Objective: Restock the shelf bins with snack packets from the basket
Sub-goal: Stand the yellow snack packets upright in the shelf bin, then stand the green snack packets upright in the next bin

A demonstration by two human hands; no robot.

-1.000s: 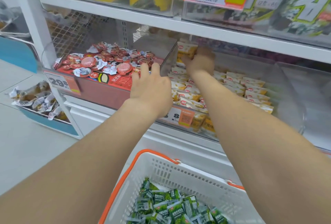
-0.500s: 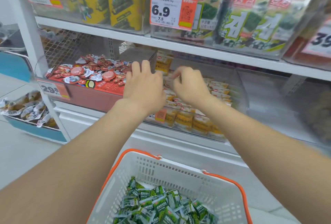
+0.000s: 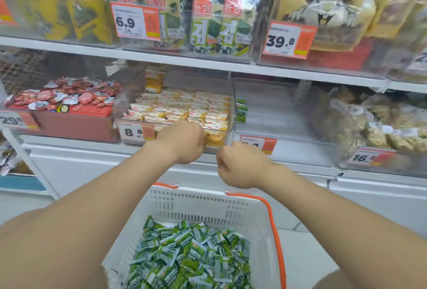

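Note:
A white basket [image 3: 208, 205] with orange handles sits low in the middle and holds several green snack packets [image 3: 191, 254]. On the middle shelf, a clear bin [image 3: 231, 113] is filled with yellow packets [image 3: 182, 108]. My left hand [image 3: 184, 143] hovers at this bin's front wall, fingers curled under, with nothing seen in it. My right hand [image 3: 240, 166] is a fist just below the bin's front right corner, also holding nothing I can see. The neighbouring bin [image 3: 277, 115] on the right has two green packets [image 3: 241, 109] at its left side.
A red bin of round red snacks [image 3: 67, 97] stands left of the yellow one. A bin of brownish bagged snacks [image 3: 379, 124] is at the right. Seaweed packs [image 3: 215, 23] and price tags fill the upper shelf. White shelf fronts run below the bins.
Both hands have pulled back out of the yellow packet bin to its front edge and closed into fists. The view has shifted right and up, showing the neighbouring bin.

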